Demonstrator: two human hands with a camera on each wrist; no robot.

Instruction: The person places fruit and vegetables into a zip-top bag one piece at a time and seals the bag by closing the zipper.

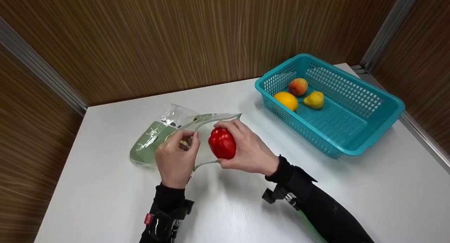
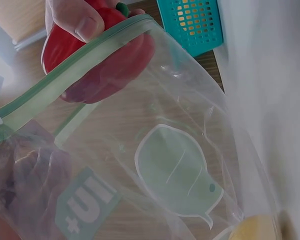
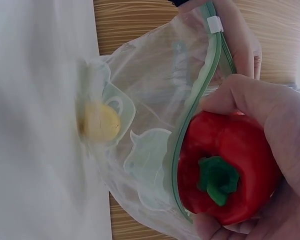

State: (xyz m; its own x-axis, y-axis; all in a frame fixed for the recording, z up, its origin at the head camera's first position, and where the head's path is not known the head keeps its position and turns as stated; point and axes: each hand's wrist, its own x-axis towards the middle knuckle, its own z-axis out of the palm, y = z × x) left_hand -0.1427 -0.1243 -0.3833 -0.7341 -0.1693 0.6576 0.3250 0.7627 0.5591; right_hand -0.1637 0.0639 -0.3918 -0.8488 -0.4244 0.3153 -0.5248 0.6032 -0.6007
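My right hand [image 1: 251, 149] grips a red bell pepper [image 1: 222, 143] with a green stem, thumb and fingers spread around its sides. The pepper is at the open mouth of a clear zip bag [image 1: 146, 148] with green print and a green seal strip. In the left wrist view, part of the pepper [image 2: 112, 75] shows through the film. My left hand [image 1: 175, 158] pinches the bag's rim on the side opposite the pepper. A white slider [image 3: 215, 24] sits on the seal strip. Low in the bag lies a rounded yellow item [image 3: 102, 122], its kind unclear through the film.
A teal perforated basket [image 1: 383, 130] stands at the back right of the white table [image 1: 105, 200]. It holds a peach [image 1: 298, 87], an orange-yellow round fruit [image 1: 286, 101] and a yellow pear [image 1: 314, 100]. Wood-grain panels [image 1: 175, 42] enclose the back and sides.
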